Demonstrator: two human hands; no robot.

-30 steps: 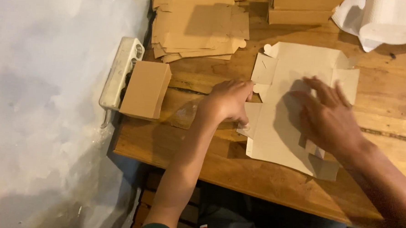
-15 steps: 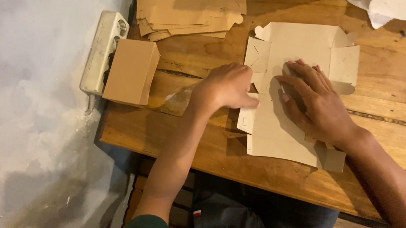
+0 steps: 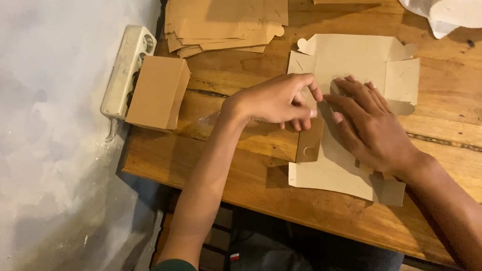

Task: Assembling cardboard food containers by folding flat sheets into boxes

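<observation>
Flat cardboard sheet point(image 3: 358, 65) lying long axis toward counter's near edge; left hand point(image 3: 275, 102) pinching its left flap point(image 3: 309, 145), right hand point(image 3: 374, 128) spread flat on it.

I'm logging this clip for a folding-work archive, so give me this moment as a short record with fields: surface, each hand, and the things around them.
surface: wooden table, beside a pale wall
left hand: lifts the left side flap of the flat box blank, fingers curled over its edge
right hand: pressed flat, palm down, on the middle of the blank
folded box: closed, brown, at the table's left edge
stack of flat blanks: at the far edge, untouched
power strip: white, left of the folded box
white plastic: far right corner
</observation>
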